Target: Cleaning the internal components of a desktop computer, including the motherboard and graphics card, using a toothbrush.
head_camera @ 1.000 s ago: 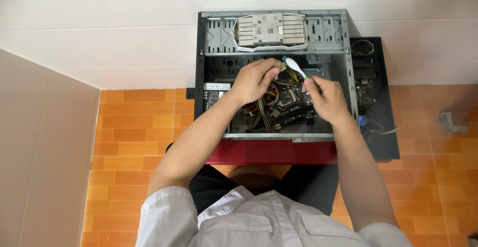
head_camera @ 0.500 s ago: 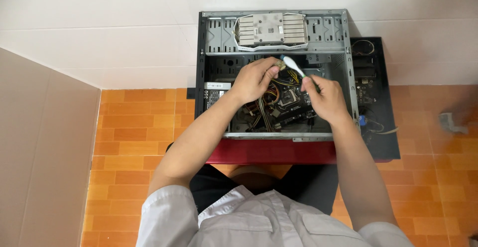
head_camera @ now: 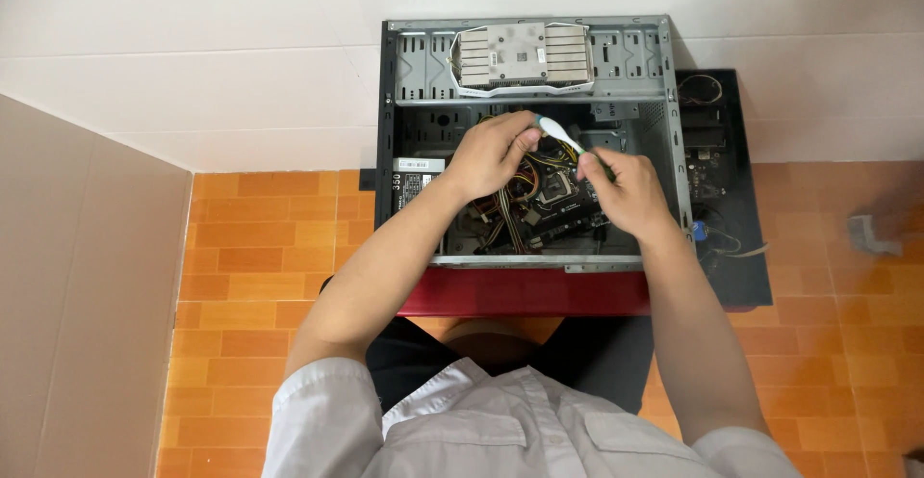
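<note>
- Lying open on its side on the orange tiled floor [head_camera: 250, 276] is one computer case [head_camera: 527, 141], with one motherboard [head_camera: 558, 194] and a bundle of coloured cables [head_camera: 505, 218] inside.
- One finned metal heatsink [head_camera: 523, 56] rests on the case's upper frame.
- One black side panel [head_camera: 731, 199] lies just beside the case, on the right.
- Two hands are inside the case, close together but apart.
- The left hand [head_camera: 493, 154] is curled, its fingertips at the upper end of one small white and green brush [head_camera: 561, 135].
- The right hand [head_camera: 626, 189] is closed round the lower end of that brush, above the motherboard.
</note>
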